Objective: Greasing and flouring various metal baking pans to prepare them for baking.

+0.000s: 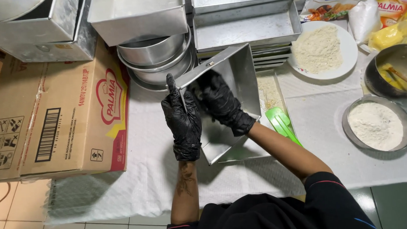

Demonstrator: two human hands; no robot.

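On my feed I see a cardboard box [55, 119] at the left, stacked round tins [154, 57] behind, a white plate of crumbs [320, 49], a metal bowl of flour [377, 124], a green scraper [283, 124] and a white cloth [138, 175].

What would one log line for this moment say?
left hand: grips rim of tilted square metal pan | right hand: inside pan, against its wall | beside: green spatula, flour bowl
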